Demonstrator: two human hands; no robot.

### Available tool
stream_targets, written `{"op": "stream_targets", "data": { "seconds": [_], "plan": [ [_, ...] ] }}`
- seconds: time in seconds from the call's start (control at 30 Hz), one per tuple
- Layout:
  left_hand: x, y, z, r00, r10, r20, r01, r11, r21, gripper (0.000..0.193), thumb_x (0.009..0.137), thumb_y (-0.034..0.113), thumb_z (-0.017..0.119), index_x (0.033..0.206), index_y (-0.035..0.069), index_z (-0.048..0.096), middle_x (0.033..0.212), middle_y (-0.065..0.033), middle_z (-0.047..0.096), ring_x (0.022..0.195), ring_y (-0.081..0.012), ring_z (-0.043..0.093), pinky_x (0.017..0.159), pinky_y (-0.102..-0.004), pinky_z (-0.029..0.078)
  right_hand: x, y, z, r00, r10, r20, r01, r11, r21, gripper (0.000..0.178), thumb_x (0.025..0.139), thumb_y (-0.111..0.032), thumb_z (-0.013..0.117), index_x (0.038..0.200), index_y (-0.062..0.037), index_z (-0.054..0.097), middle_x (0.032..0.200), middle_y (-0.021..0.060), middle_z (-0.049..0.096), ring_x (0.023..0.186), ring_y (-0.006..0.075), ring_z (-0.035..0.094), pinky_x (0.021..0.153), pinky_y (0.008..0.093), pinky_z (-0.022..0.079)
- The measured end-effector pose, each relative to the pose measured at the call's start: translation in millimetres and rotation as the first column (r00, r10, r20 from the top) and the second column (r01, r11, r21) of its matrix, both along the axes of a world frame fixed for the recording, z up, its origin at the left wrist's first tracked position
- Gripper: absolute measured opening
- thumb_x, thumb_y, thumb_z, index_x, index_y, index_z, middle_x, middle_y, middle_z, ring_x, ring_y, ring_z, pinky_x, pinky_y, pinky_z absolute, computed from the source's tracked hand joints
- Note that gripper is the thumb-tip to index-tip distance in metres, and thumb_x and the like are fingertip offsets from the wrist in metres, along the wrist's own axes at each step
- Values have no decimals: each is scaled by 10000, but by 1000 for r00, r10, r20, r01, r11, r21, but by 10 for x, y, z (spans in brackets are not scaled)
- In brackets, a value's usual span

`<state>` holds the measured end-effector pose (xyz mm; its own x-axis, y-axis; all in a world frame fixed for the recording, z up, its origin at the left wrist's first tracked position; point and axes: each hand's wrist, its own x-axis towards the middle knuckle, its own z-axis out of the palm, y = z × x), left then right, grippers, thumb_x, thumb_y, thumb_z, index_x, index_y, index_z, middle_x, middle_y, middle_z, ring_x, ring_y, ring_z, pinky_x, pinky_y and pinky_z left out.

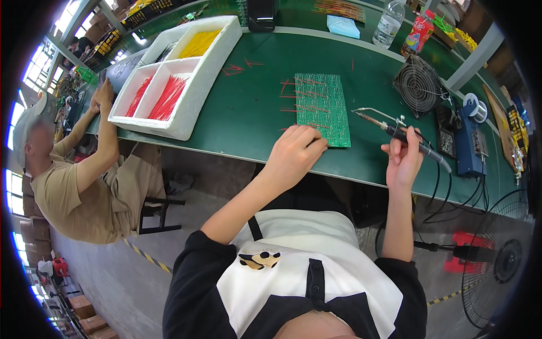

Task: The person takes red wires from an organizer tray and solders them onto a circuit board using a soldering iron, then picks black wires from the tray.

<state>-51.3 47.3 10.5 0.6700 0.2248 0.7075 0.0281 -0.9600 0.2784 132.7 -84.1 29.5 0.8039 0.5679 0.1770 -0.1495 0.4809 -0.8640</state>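
Note:
A green circuit board [340, 116] lies on the green workbench in front of me, with red wires [289, 96] in rows across it, their ends sticking out past its left edge. My left hand [296, 151] rests at the board's lower left corner, fingers bent and pressed together; what they pinch, if anything, is hidden. Right of the board, my right hand [403, 159] grips a soldering iron [398, 133] by its dark handle. A thin metal tube runs along the iron, whose tip points left toward the board without touching it.
A white foam tray [195, 76] holds red and yellow wires on the left. Loose red wires [233, 70] lie beside it. A small square fan [418, 85], a solder spool [475, 107] and a blue box [470, 147] stand right; bottles [389, 25] behind. A co-worker [79, 175] sits left.

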Motion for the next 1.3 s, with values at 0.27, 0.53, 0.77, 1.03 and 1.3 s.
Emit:
{"op": "stream_targets", "data": {
  "seconds": [0.27,0.53,0.77,1.03,1.3],
  "plan": [
    [-88,641,618,987,64,144,-71,996,47,173,707,96,677,865,64,614,894,-90,591,861,-273,558,760,-369,453,751,404,-25,977,190,-101,-190,982,10,126,911,-199,527,878,-78,539,670,4,529,560,83,486,637,263,485],
    [94,2511,201,868,310,-389,-219,940,261,57,809,141,566,851,115,594,812,-79,570,848,-278,546,712,-397,452,804,758,-264,982,183,-53,-187,980,-66,181,907,-255,538,823,-96,522,647,4,522,531,71,471,580,245,462],
    [146,2413,158,867,293,-403,-163,931,325,82,809,140,569,829,68,535,825,-81,528,847,-267,511,721,-383,420,680,692,-169,991,123,-45,-125,991,-38,209,908,-266,533,855,-63,528,628,10,502,515,75,445,552,246,442],
    [128,2315,278,874,198,-443,-68,954,293,55,802,95,559,823,55,528,824,-77,516,836,-263,495,725,-361,406,667,695,-177,992,112,-53,-116,991,-66,218,906,-255,532,897,-38,519,620,14,504,506,74,440,539,248,446],
    [304,2164,369,914,262,-309,-142,921,362,50,811,81,540,823,39,515,782,-105,536,808,-265,523,711,-369,416,663,687,-171,996,83,-23,-85,991,-102,214,894,-242,552,896,-34,501,619,15,501,497,67,432,517,237,445]
  ]
}}
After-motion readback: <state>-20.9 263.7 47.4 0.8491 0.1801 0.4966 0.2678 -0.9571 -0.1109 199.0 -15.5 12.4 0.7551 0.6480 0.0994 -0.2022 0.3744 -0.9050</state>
